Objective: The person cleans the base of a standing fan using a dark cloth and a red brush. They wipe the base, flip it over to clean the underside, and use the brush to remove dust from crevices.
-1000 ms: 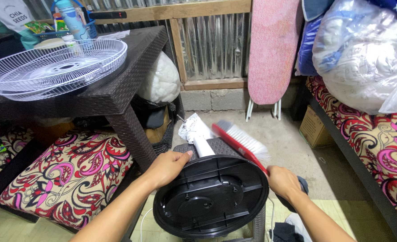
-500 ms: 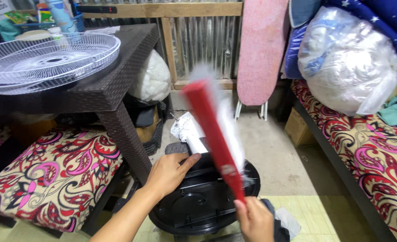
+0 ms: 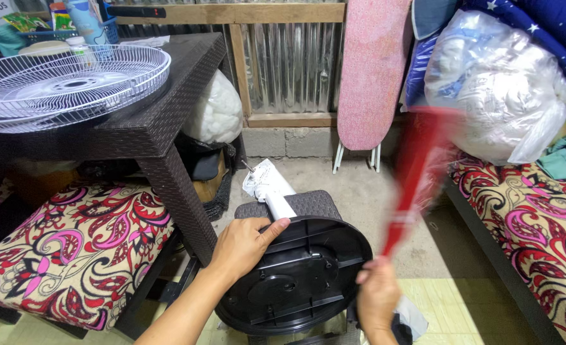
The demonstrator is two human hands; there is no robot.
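In the head view the left hand (image 3: 243,246) grips the upper left rim of a round black fan base (image 3: 299,275), thumb laid over the edge and fingers curled behind it, so the hand is closed firmly on the plastic; the base is tipped up with its ribbed underside facing the camera, and it fills the space between the two hands; just above the left thumb a white fan pole (image 3: 271,190) runs up and away from the base, lying across a dark woven stool (image 3: 308,204); the right hand (image 3: 377,295) sits at the lower right rim of the base, wrapped tight around the handle of a red brush (image 3: 417,172); the brush rises from that fist up and to the right, blurred, so its bristles cannot be made out; a dark cloth (image 3: 401,332) lies just under the right hand; up and to the left of the left hand stands a dark woven table (image 3: 161,121) carrying a white wire fan grille (image 3: 72,83); below that table, left of the left forearm, rests a patterned red and cream cushion (image 3: 72,255); far above the right fist a pink ironing board (image 3: 372,70) leans on the corrugated wall, and a clear bag of bedding (image 3: 494,83) sits to its right.
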